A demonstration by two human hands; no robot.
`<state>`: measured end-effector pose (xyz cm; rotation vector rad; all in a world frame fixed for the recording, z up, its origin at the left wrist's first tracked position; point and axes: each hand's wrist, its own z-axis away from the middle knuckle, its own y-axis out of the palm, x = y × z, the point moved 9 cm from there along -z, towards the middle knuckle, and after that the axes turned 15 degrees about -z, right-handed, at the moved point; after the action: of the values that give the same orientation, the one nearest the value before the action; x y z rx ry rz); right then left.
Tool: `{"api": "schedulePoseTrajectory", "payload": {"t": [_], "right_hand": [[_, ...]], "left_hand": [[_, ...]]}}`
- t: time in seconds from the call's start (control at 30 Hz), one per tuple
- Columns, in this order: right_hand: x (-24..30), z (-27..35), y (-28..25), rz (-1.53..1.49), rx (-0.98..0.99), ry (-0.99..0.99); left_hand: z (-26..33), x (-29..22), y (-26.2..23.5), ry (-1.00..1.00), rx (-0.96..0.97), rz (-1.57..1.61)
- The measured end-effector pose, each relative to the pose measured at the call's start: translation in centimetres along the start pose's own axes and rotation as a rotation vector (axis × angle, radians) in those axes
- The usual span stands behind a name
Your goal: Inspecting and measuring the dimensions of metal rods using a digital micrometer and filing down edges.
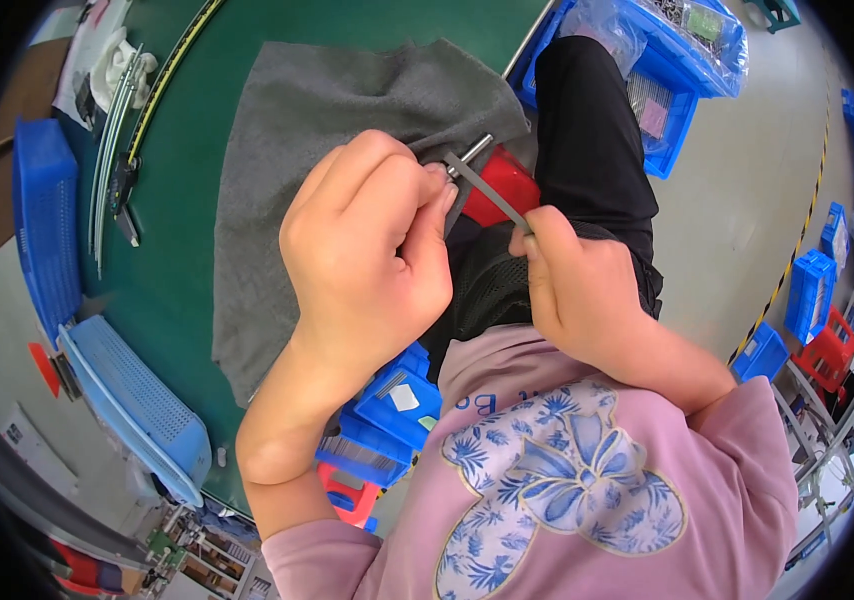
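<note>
My left hand (362, 235) is closed, its thumb and fingertips pinching a short shiny metal rod (477, 148) that points up and to the right. My right hand (587, 285) is closed round the near end of a thin, flat grey strip (492, 192). The strip's far part crosses the rod just beyond my left fingertips and appears to touch it. Both hands are raised over the edge of a grey cloth (337, 90) and my lap. Under the strip shows a red surface (507, 187) whose kind I cannot make out.
The cloth lies on a green table (177, 260). A caliper (125, 195), long thin rods (107, 160) and a yellow-black measuring strip (172, 70) lie at left, near blue baskets (142, 400). Blue bins (677, 110) with bagged parts stand at upper right; another blue bin (397, 400) is beside my lap.
</note>
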<state>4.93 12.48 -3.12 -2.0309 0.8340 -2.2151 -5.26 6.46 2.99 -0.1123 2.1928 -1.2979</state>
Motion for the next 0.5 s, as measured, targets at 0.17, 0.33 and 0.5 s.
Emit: {"api": "schedulePoseTrajectory", "payload": {"t": [0.17,0.33,0.5], "right_hand": [[1.8,-3.7,-0.3,0.055,-0.014,-0.069],[-0.4,-0.4,-0.5,0.034,-0.019,-0.072],[0.3,-1.7,1.0,0.119,0.030,-0.053]], "left_hand": [[-1.3,-0.7,-0.6,0.028,-0.029,-0.005],[-0.9,-1.2,-0.3,0.076,-0.025,-0.063],[0.6,-0.6,-0.4,0.033,-0.019,-0.022]]}}
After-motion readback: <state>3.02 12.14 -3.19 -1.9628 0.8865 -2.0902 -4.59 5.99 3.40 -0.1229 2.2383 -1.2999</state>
